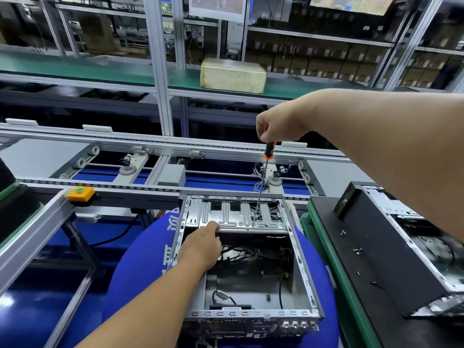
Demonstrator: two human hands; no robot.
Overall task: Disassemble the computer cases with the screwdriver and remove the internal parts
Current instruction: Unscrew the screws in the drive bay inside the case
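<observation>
Aluminium racks stacked with brown boxes fill the back of the room, and a yellowed box sits on a green shelf behind a roller conveyor. Nearer than the conveyor, an open computer case rests on a blue round stool, wires loose inside. Right of the case, a second case lies on a green-edged counter with loose screws. The right hand has its grip clenched around a screwdriver, tip on the case's metal bracket. The left hand rests on that bracket's edge, fingers curled over it.
</observation>
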